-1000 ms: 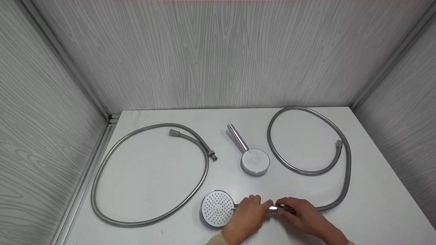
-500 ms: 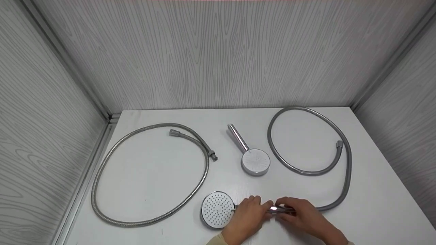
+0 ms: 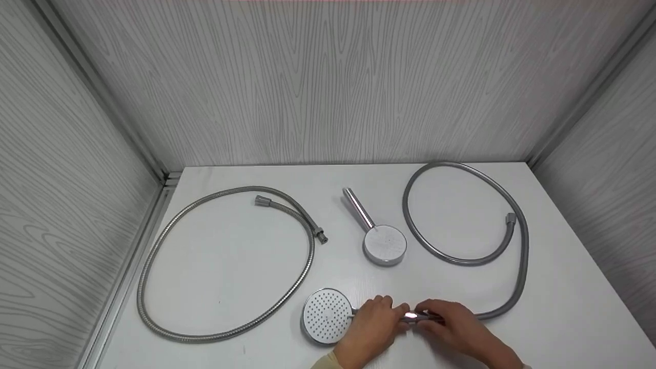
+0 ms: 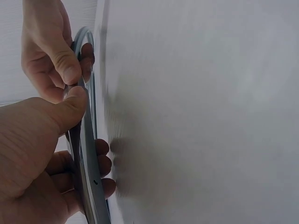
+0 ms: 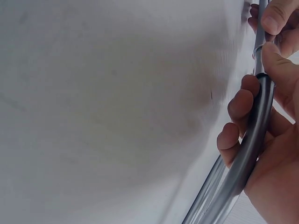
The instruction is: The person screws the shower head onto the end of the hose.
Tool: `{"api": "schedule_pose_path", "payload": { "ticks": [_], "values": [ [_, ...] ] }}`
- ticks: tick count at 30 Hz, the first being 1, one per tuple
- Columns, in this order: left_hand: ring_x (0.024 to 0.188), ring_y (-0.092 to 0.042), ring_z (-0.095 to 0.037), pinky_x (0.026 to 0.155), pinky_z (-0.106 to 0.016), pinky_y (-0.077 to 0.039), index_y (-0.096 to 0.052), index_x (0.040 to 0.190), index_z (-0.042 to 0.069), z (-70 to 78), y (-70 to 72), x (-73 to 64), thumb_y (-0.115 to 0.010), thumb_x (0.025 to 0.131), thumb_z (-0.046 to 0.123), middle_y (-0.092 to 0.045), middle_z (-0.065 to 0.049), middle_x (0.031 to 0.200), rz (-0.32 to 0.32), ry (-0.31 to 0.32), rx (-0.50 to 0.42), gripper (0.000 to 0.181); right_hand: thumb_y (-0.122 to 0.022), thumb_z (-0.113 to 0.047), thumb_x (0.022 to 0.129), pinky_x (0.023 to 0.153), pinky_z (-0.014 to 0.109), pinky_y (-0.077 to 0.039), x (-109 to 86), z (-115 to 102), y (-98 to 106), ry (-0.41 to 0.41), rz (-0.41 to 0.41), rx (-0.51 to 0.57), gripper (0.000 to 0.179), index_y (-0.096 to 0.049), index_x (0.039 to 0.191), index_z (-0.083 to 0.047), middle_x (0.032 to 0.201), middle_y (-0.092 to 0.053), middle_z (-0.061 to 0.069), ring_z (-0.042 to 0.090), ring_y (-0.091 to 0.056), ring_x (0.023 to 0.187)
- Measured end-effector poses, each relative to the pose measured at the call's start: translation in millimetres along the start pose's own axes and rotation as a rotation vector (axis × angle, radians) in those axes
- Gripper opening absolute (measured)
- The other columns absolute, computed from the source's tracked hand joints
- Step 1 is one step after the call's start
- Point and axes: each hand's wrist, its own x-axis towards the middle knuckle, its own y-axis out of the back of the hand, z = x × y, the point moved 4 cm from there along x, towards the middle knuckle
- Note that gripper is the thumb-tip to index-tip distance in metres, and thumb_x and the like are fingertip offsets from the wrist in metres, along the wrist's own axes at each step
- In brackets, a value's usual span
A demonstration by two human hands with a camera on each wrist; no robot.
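A handheld shower head (image 3: 327, 316), its round white disc nozzle-dotted, faces up at the near side of the table (image 3: 230, 271). The left hand (image 3: 371, 325) grips its chrome handle (image 4: 93, 191), the right hand (image 3: 458, 328) the grey hose (image 3: 524, 256), partly hiding both.

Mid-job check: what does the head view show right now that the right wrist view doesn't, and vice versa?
Only the head view: the looped metal hose on the left, the loose shower head, the perforated face of the held shower head, and the end nut of the gray hose.

Only the right wrist view: the palm side of the right hand, with three fingertips curled round the gray hose.

Both: parts of the left hand and right hand, part of the gray hose, and the white table.
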Motion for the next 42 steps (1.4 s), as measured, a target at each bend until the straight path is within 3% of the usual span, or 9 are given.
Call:
{"api": "schedule_pose_path", "payload": {
  "ticks": [5, 13, 25, 36, 42],
  "values": [
    [0.075, -0.057, -0.009, 0.065, -0.023, -0.045, -0.073, 0.122, 0.028, -0.8, 0.4, 0.6, -0.073, 0.096, 0.043, -0.063, 0.004, 0.085, -0.037, 0.018, -0.049, 0.03, -0.067, -0.042, 0.102, 0.083, 0.028, -0.056, 0.3, 1.8, -1.0, -0.023, -0.02, -0.024, 0.026, -0.074, 0.119, -0.024, 0.11, -0.075, -0.012, -0.003, -0.061, 0.093],
    [0.072, -0.057, -0.011, 0.063, -0.024, -0.043, -0.073, 0.118, 0.029, 0.4, -0.1, -0.1, -0.075, 0.093, 0.044, -0.063, 0.003, 0.083, 0.014, 0.005, -0.016, 0.029, -0.065, -0.043, 0.103, 0.081, 0.028, -0.055, -0.6, 2.9, -2.0, -0.005, -0.022, -0.034, 0.03, -0.074, 0.118, -0.019, 0.108, -0.074, -0.012, -0.004, -0.06, 0.091],
    [0.075, -0.059, -0.011, 0.065, -0.024, -0.046, -0.073, 0.119, 0.03, 1.1, 0.7, 0.0, -0.075, 0.094, 0.044, -0.064, 0.003, 0.085, 0.013, 0.008, -0.009, 0.029, -0.065, -0.042, 0.103, 0.08, 0.027, -0.055, -0.8, 4.7, -1.9, -0.025, -0.033, -0.026, 0.029, -0.074, 0.118, -0.019, 0.108, -0.074, -0.011, -0.004, -0.059, 0.09],
    [0.074, -0.059, -0.01, 0.065, -0.023, -0.049, -0.074, 0.122, 0.029, -0.2, -2.8, 2.8, -0.074, 0.096, 0.043, -0.064, 0.003, 0.086, -0.009, 0.014, 0.0, 0.029, -0.068, -0.034, 0.103, 0.077, 0.026, -0.054, -1.1, 3.8, -3.9, 0.026, 0.055, -0.022, 0.016, -0.075, 0.113, -0.023, 0.102, -0.073, -0.015, -0.004, -0.059, 0.087],
    [0.076, -0.057, -0.012, 0.062, -0.025, -0.047, -0.075, 0.12, 0.03, -1.9, -1.0, 4.4, -0.074, 0.095, 0.044, -0.061, 0.001, 0.089, 0.016, 0.016, 0.025, 0.028, -0.07, -0.031, 0.102, 0.072, 0.024, -0.051, 0.3, 1.3, -3.5, 0.04, 0.083, -0.032, 0.012, -0.074, 0.111, -0.024, 0.097, -0.071, -0.016, -0.004, -0.055, 0.081]
  ]
}}
